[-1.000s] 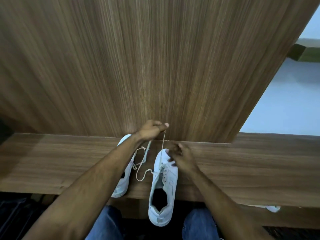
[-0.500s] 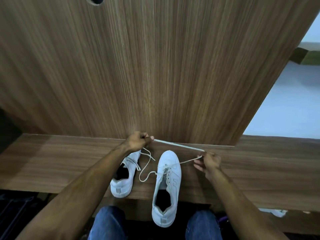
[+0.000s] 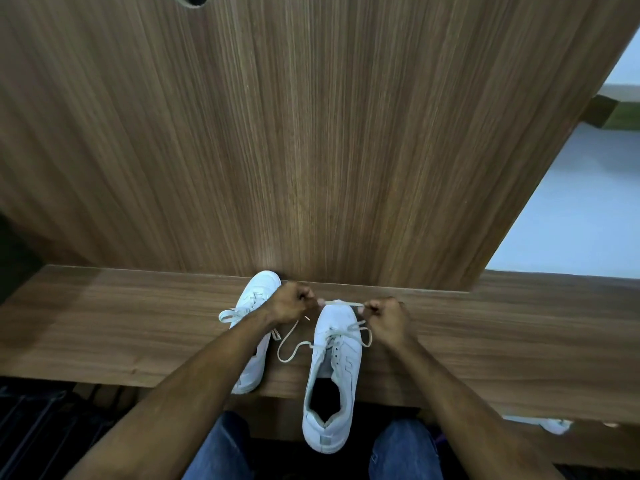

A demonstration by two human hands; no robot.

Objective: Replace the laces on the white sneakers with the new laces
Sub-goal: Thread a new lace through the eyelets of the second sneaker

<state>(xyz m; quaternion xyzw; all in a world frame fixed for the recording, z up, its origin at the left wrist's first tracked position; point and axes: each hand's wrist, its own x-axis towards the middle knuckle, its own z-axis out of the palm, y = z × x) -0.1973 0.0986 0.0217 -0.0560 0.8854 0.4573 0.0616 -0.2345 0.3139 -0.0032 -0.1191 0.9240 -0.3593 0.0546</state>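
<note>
— How were the hands set?
— Both curled tight. The left hand [image 3: 289, 303] and right hand [image 3: 386, 318] each pinched the flat white lace [image 3: 341, 302], taut between them over the toe of the white leather sneaker [image 3: 334, 372].
— And that sneaker?
— Heel overhanging the wooden shelf's [image 3: 121, 327] near edge; the second white sneaker [image 3: 254, 365] lay under the left forearm.

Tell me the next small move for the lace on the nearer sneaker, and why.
Probably draw both hands apart to pull the slack through. The left hand and right hand pinch the thin white lace over the toe of the white leather sneaker, and loose loops hang beside its eyelets.
</note>
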